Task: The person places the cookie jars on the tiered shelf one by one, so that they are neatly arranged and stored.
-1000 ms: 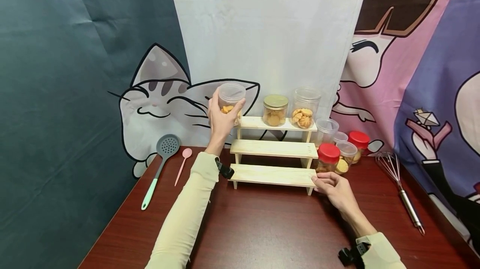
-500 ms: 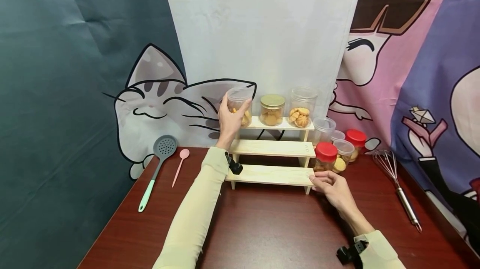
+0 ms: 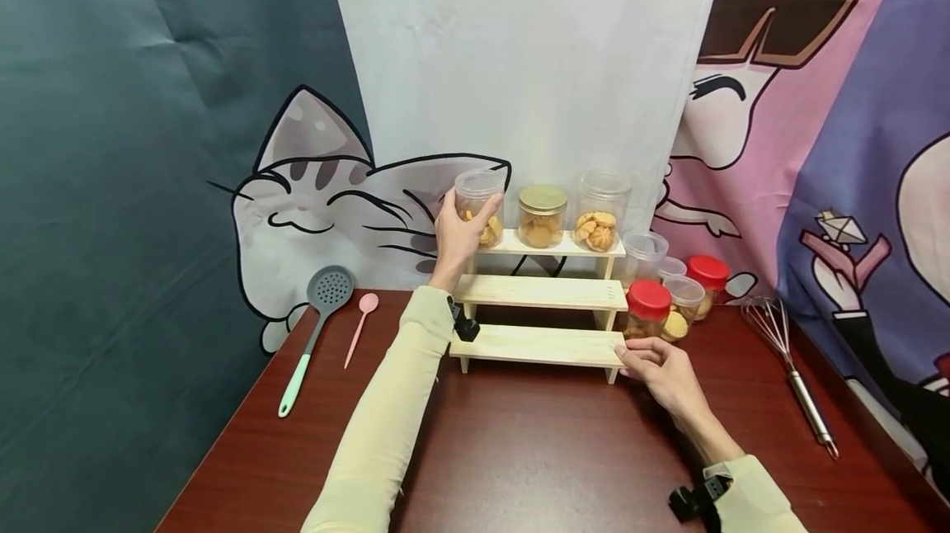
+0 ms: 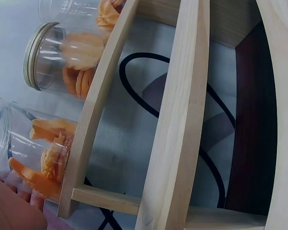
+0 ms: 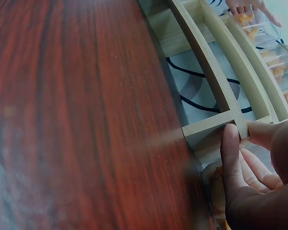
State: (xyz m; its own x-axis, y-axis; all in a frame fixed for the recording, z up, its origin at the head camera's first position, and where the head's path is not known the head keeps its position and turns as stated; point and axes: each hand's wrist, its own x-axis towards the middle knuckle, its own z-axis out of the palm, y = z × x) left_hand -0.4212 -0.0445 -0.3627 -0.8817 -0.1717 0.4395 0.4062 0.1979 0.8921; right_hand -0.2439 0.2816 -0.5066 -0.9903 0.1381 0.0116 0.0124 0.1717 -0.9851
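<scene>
A three-tier wooden stand (image 3: 540, 292) stands at the back of the table. My left hand (image 3: 454, 242) grips a clear plastic jar (image 3: 478, 188) of cookies, upright at the left end of the top tier. In the left wrist view that jar's base (image 4: 62, 167) meets the shelf board. Beside it on the same tier are a gold-lidded cookie jar (image 3: 543, 219) and a taller clear jar (image 3: 602, 207) with cookies. My right hand (image 3: 668, 378) pinches the right end of the bottom tier between thumb and finger, as the right wrist view shows at the board end (image 5: 240, 127).
Right of the stand, several jars cluster, including red-lidded jars (image 3: 648, 306) and clear ones (image 3: 684, 302). A whisk (image 3: 797, 389) lies at the far right. On the left lie a slotted turner (image 3: 319, 327) and a pink spoon (image 3: 364, 318). A printed curtain (image 3: 534, 63) hangs behind.
My left hand has moved right and slightly down with the jar, bringing it onto the left end of the top tier. The right hand keeps its place on the bottom tier.
</scene>
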